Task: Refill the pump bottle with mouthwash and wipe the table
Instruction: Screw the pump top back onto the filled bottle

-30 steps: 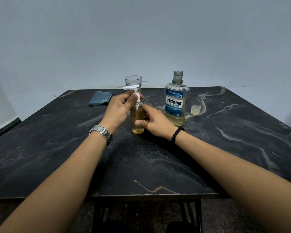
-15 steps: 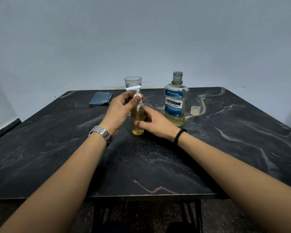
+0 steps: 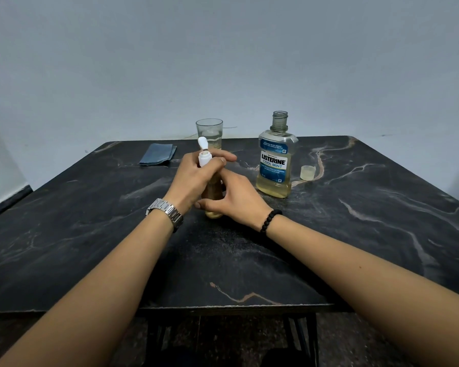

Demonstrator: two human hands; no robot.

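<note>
A small clear pump bottle (image 3: pixel 213 193) with amber liquid stands at the middle of the black marble table (image 3: pixel 355 221). My left hand (image 3: pixel 196 176) grips its white pump head (image 3: pixel 204 154) at the collar. My right hand (image 3: pixel 236 197) holds the bottle's body from the right, thumb near its base. Just to the right stands the open Listerine mouthwash bottle (image 3: pixel 275 160), about half full. Its clear cap (image 3: pixel 308 172) lies to its right. A folded blue cloth (image 3: pixel 158 154) lies at the back left.
A drinking glass (image 3: pixel 210 132) with some clear liquid stands behind the pump bottle near the back edge. A grey wall runs behind the table. The table's front edge (image 3: pixel 223 307) is close to me.
My left hand has twisted the pump head round: its nozzle pointed left before and now points up and away. My right hand has kept hold of the bottle.
</note>
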